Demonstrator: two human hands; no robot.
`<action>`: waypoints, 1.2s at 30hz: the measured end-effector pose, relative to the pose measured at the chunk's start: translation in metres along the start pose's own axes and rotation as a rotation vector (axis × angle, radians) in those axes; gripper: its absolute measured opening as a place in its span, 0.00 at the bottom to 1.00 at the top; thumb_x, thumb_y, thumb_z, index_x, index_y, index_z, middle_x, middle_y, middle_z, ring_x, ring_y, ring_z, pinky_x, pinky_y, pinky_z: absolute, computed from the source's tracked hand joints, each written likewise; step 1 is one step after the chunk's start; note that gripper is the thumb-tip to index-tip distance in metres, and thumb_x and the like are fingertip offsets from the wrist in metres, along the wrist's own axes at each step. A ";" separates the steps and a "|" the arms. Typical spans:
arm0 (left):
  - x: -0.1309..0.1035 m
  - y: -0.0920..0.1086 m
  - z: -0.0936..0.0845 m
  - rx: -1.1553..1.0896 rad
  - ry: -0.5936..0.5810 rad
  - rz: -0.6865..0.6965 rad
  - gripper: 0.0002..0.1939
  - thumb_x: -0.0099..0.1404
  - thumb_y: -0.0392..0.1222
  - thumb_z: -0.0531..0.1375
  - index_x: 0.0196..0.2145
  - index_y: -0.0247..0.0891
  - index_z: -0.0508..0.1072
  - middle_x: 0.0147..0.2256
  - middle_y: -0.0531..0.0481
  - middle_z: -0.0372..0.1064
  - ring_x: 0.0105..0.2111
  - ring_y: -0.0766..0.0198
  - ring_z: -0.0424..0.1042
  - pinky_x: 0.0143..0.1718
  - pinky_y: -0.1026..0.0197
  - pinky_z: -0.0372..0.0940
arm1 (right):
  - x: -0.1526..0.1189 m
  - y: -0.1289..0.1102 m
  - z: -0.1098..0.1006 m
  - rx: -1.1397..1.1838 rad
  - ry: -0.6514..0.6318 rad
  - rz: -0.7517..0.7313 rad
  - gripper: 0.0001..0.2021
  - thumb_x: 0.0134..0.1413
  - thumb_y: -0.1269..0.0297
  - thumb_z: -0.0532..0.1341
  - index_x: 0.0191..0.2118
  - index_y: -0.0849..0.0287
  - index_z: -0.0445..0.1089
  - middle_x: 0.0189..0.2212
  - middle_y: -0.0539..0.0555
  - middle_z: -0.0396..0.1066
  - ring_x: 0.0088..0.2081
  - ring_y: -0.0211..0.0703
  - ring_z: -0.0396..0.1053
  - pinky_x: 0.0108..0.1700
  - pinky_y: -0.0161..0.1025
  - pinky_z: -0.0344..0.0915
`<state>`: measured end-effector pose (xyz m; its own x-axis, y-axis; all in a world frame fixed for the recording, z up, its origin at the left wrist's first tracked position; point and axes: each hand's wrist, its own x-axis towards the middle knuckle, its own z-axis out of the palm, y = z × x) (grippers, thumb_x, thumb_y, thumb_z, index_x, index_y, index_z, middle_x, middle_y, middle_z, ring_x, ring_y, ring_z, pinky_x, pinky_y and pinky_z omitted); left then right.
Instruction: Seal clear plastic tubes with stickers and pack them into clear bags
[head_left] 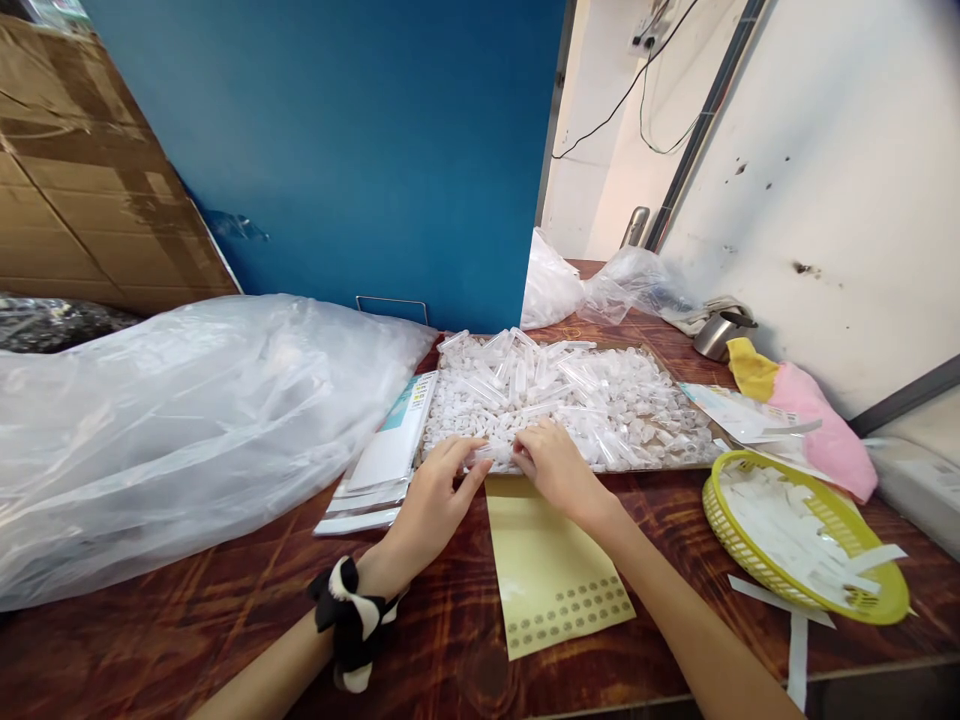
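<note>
A shallow tray (679, 466) heaped with small clear plastic tubes and caps (517, 385) lies in front of me. My left hand (439, 490), with a black-and-white scrunchie (352, 620) on its wrist, is at the tray's near edge. Its thumb and index finger are apart, and I see nothing held between them. Just to the right, my right hand (559, 468) has its fingers curled together over the near edge of the pile. Whatever they grip is hidden. Under that wrist lies a yellowish sticker sheet (544, 560) with rows of small round dark stickers along its near end.
A large clear plastic bag (187, 430) fills the left side, beside white packets (382, 465). To the right stand a yellow-green basket (881, 600) of white paper strips, a pink-and-yellow cloth (817, 420) and a metal cup (721, 335). A blue panel (352, 150) rises behind.
</note>
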<state>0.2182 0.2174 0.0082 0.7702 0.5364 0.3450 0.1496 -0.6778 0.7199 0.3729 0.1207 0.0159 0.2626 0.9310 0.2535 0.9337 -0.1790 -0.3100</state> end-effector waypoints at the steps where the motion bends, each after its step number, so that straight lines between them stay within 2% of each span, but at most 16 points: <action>1: 0.000 0.000 0.000 0.000 0.000 0.002 0.12 0.68 0.45 0.51 0.42 0.38 0.69 0.40 0.47 0.69 0.40 0.59 0.68 0.43 0.57 0.63 | 0.000 0.001 0.000 0.002 0.016 0.007 0.08 0.57 0.74 0.56 0.28 0.60 0.64 0.28 0.55 0.68 0.37 0.46 0.63 0.39 0.41 0.57; 4: -0.002 -0.001 -0.001 -0.003 0.005 0.012 0.12 0.67 0.45 0.52 0.42 0.38 0.70 0.39 0.47 0.69 0.40 0.60 0.69 0.43 0.57 0.63 | -0.002 0.001 -0.003 0.193 0.082 0.057 0.05 0.60 0.70 0.54 0.32 0.59 0.63 0.29 0.53 0.67 0.33 0.42 0.64 0.36 0.38 0.60; 8: -0.003 -0.004 -0.001 -0.017 0.031 0.014 0.11 0.66 0.45 0.53 0.41 0.38 0.70 0.40 0.47 0.71 0.42 0.59 0.70 0.44 0.58 0.63 | -0.004 -0.004 -0.009 0.868 0.156 0.183 0.06 0.55 0.62 0.59 0.32 0.58 0.65 0.26 0.49 0.67 0.29 0.38 0.66 0.33 0.35 0.63; 9: -0.002 -0.005 0.000 -0.022 0.035 0.011 0.11 0.66 0.45 0.53 0.41 0.38 0.71 0.40 0.47 0.72 0.42 0.59 0.70 0.45 0.58 0.63 | -0.005 -0.005 -0.009 0.977 0.161 0.205 0.07 0.53 0.61 0.61 0.31 0.58 0.66 0.26 0.48 0.68 0.29 0.38 0.67 0.33 0.35 0.64; 11: -0.002 -0.005 0.000 -0.031 0.036 0.002 0.11 0.66 0.45 0.53 0.41 0.38 0.71 0.40 0.47 0.72 0.42 0.59 0.70 0.45 0.58 0.63 | -0.006 -0.008 -0.009 1.094 0.166 0.228 0.09 0.48 0.59 0.65 0.30 0.58 0.68 0.26 0.49 0.70 0.30 0.38 0.69 0.36 0.36 0.66; 14: 0.000 -0.004 -0.001 -0.047 0.032 -0.021 0.12 0.66 0.45 0.53 0.41 0.38 0.71 0.40 0.47 0.73 0.41 0.59 0.71 0.44 0.58 0.64 | -0.007 -0.009 -0.006 1.144 0.149 0.230 0.10 0.46 0.57 0.66 0.31 0.58 0.70 0.27 0.51 0.73 0.31 0.40 0.71 0.38 0.39 0.68; 17: 0.000 -0.002 -0.003 -0.053 0.046 -0.051 0.12 0.66 0.45 0.53 0.41 0.37 0.72 0.40 0.46 0.73 0.41 0.59 0.71 0.42 0.58 0.65 | -0.009 -0.008 -0.005 1.085 0.135 0.197 0.10 0.50 0.57 0.64 0.33 0.59 0.72 0.29 0.52 0.75 0.33 0.42 0.73 0.39 0.40 0.69; 25: 0.000 -0.003 -0.006 -0.049 0.020 0.013 0.10 0.66 0.43 0.54 0.40 0.38 0.72 0.40 0.48 0.74 0.40 0.60 0.72 0.42 0.59 0.66 | -0.014 -0.003 -0.009 0.653 0.199 -0.021 0.07 0.59 0.64 0.56 0.34 0.58 0.70 0.29 0.52 0.72 0.32 0.40 0.70 0.35 0.36 0.65; 30: -0.002 -0.007 -0.008 0.114 -0.023 0.149 0.10 0.67 0.42 0.53 0.41 0.38 0.71 0.38 0.48 0.73 0.38 0.60 0.72 0.40 0.60 0.66 | -0.015 0.005 -0.009 0.285 0.132 -0.286 0.10 0.63 0.70 0.50 0.34 0.61 0.68 0.29 0.54 0.67 0.34 0.41 0.64 0.36 0.37 0.61; 33: -0.004 -0.010 -0.009 0.255 -0.073 0.261 0.12 0.69 0.41 0.50 0.42 0.38 0.71 0.37 0.47 0.72 0.37 0.60 0.71 0.39 0.60 0.65 | -0.017 0.008 -0.005 0.193 0.079 -0.385 0.12 0.63 0.73 0.48 0.32 0.62 0.67 0.26 0.54 0.64 0.32 0.42 0.61 0.34 0.37 0.59; 36: -0.006 -0.013 -0.008 0.322 -0.093 0.315 0.13 0.70 0.41 0.48 0.43 0.37 0.70 0.36 0.46 0.72 0.36 0.60 0.71 0.38 0.60 0.65 | -0.018 0.007 0.001 0.172 0.082 -0.418 0.14 0.62 0.75 0.46 0.31 0.62 0.66 0.25 0.54 0.63 0.31 0.42 0.60 0.32 0.37 0.58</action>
<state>0.2066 0.2276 0.0017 0.8591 0.2420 0.4510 0.0730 -0.9301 0.3601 0.3750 0.1027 0.0083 -0.1028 0.8826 0.4587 0.9116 0.2681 -0.3115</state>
